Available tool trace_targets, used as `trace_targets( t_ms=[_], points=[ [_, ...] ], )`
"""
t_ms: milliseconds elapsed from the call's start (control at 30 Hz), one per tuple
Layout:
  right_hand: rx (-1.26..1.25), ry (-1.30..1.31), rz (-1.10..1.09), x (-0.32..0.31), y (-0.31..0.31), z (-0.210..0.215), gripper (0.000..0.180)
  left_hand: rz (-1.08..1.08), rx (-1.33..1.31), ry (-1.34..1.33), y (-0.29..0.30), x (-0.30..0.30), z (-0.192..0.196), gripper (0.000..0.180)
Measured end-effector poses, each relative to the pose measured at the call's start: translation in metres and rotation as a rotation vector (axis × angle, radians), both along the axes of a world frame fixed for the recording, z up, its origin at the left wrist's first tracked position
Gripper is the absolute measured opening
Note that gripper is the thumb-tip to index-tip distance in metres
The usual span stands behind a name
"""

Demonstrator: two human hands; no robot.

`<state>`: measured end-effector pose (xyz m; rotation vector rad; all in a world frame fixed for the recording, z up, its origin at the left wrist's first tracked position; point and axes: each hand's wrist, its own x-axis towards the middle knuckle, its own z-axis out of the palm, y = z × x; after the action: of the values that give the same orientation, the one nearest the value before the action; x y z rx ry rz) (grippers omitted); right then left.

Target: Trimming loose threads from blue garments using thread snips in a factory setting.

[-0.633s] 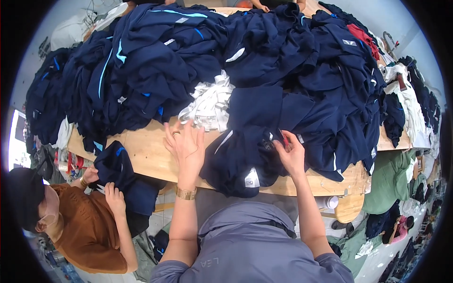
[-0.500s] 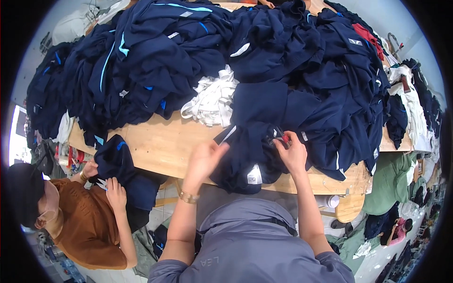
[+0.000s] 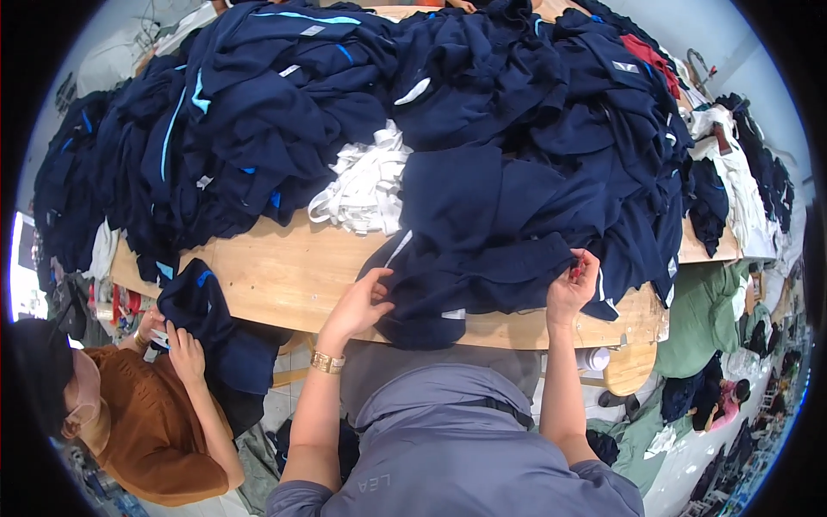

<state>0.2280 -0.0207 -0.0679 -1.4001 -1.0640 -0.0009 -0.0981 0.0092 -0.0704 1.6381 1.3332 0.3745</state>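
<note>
A navy garment (image 3: 495,274) lies spread before me at the table's near edge, with a white label (image 3: 453,314) at its lower edge. My right hand (image 3: 575,283) pinches the right end of a sleeve-like part of it. A small red-handled tool (image 3: 575,272) sits in the same fingers, mostly hidden, so its kind cannot be made out. By the garment's left edge, my left hand (image 3: 355,303) is open, its fingers curved and apart. A narrow white tag (image 3: 400,248) shows on the cloth just above it.
Heaped navy garments (image 3: 241,112) cover the far side of the wooden table (image 3: 258,271). A bundle of white strips (image 3: 366,185) lies left of my garment. At the left, a person in a brown top (image 3: 164,422) handles another navy piece (image 3: 202,297). Green cloth (image 3: 706,319) hangs at the right.
My right hand has moved right and slightly down, drawing the sleeve-like part out straight. The left hand has come down toward the garment's left edge. The lower label is now partly covered.
</note>
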Motion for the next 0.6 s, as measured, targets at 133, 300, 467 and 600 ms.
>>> trace_targets(
  t_ms=[133, 300, 467, 600],
  points=[
    [-0.017, 0.101, 0.014, -0.002, -0.003, 0.002, 0.031, 0.076, -0.073, 0.061, 0.007, 0.004, 0.006, 0.041],
    [-0.156, 0.243, 0.097, 0.020, -0.008, -0.003, 0.026, 0.585, -0.723, -1.471, 0.007, -0.025, 0.000, 0.037],
    [-0.396, 0.278, 0.247, 0.019, -0.022, -0.036, 0.020, 0.408, -0.761, -1.711, 0.032, -0.052, -0.010, 0.036],
    [-0.511, 0.171, 0.250, 0.019, -0.032, -0.076, 0.021, 0.620, -0.090, -0.368, 0.032, -0.037, -0.030, 0.033]
  ],
)
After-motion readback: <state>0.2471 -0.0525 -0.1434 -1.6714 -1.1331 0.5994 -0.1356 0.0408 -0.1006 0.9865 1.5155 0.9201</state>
